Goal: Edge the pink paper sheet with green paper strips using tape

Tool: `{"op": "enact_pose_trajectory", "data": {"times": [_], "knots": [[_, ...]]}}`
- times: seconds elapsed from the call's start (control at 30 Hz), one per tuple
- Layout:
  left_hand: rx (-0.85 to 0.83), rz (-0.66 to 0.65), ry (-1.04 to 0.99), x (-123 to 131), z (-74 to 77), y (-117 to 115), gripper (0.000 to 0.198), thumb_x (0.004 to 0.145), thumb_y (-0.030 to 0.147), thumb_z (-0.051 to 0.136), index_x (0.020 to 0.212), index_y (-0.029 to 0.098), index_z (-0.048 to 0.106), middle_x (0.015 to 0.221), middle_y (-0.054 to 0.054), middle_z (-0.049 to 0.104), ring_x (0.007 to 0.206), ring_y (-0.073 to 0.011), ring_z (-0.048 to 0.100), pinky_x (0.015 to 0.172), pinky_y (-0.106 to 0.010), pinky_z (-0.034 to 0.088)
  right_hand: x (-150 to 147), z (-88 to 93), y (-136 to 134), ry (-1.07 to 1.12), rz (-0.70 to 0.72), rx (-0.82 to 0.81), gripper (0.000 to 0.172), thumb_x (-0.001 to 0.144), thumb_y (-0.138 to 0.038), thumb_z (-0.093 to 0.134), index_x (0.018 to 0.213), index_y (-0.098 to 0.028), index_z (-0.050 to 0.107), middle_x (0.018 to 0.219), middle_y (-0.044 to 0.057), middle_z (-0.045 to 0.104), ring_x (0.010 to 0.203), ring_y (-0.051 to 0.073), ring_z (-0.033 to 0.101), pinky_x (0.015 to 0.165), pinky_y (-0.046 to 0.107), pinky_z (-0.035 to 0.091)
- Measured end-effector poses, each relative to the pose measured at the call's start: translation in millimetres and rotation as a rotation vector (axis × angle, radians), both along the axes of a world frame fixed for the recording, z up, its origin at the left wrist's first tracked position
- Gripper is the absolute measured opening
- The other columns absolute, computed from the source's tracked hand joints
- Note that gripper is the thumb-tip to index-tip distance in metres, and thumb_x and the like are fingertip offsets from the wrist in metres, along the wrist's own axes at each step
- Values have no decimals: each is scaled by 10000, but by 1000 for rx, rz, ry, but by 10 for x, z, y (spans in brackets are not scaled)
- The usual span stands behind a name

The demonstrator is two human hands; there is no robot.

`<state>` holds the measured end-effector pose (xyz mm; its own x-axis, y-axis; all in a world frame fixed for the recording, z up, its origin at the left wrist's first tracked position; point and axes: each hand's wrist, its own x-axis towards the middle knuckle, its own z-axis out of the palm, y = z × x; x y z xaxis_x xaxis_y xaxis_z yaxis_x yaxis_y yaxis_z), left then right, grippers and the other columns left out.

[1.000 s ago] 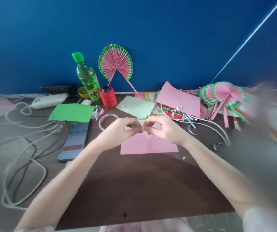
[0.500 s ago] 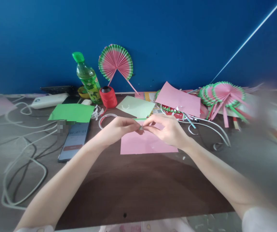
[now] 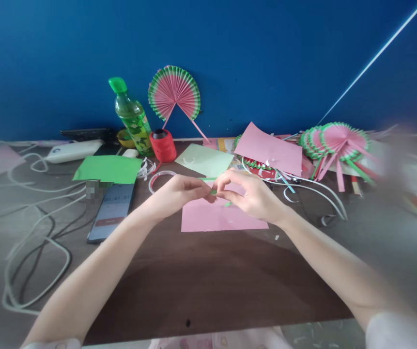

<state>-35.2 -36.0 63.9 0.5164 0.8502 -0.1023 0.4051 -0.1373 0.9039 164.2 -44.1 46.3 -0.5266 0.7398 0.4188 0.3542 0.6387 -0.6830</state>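
Note:
Over a pink paper sheet [image 3: 208, 218], my left hand [image 3: 184, 194] and my right hand [image 3: 246, 194] meet fingertip to fingertip. Between them they pinch a small green paper strip [image 3: 213, 192], most of it hidden by the fingers. A green bit [image 3: 228, 204] shows just under my right fingers; I cannot tell if it is the same strip. Along the sheet's far edge runs a green band [image 3: 208, 179]. Behind the hands lies a pale green paper sheet [image 3: 206, 161].
At the back stand a green bottle [image 3: 131, 116], a red spool [image 3: 163, 146] and a pleated pink-and-green paper fan [image 3: 174, 92]. More fans [image 3: 339, 140] lie at right, near another pink sheet [image 3: 270, 148]. Left are a phone [image 3: 112, 213], a green sheet [image 3: 108, 168] and looped cables [image 3: 8, 271].
Both hands stay in nearly the same place, the fingers shifting slightly. More green paper shows between the fingertips, and a green bit now appears below the right fingers.

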Motion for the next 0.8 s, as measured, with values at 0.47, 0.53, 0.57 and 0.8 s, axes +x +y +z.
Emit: {"op": "enact_pose_trajectory", "data": {"times": [0.47, 0.53, 0.57, 0.8], "knots": [[51, 130, 50, -135, 81, 72, 264, 790, 381, 546, 750, 180, 714, 830, -22, 725, 868, -184, 616, 876, -293, 424, 322, 20, 329, 497, 78, -396, 281, 762, -440, 630, 726, -216, 465, 733, -3, 593, 875, 185, 612, 822, 389, 477], [52, 153, 46, -159, 74, 89, 276, 785, 394, 553, 770, 171, 715, 843, -35, 725, 885, -194, 617, 870, -296, 427, 369, -1, 402, 546, -41, -346, 333, 723, -481, 651, 695, -221, 444, 642, -26, 542, 783, 173, 615, 783, 367, 488], [53, 160, 46, -170, 72, 95, 283, 784, 401, 555, 780, 169, 715, 853, -40, 725, 893, -197, 617, 871, -299, 427, 397, -12, 437, 559, -116, -306, 333, 717, -481, 652, 694, -223, 442, 615, -32, 524, 730, 166, 612, 750, 356, 492], [35, 121, 7, -204, 104, 95, 281, 798, 396, 558, 863, 165, 704, 911, -53, 721, 925, -189, 617, 907, -311, 412, 660, -140, 618, -64, -659, 42, 75, 760, -149, 537, 747, -175, 606, 796, 66, 665, 763, 214, 614, 733, 378, 457]]}}
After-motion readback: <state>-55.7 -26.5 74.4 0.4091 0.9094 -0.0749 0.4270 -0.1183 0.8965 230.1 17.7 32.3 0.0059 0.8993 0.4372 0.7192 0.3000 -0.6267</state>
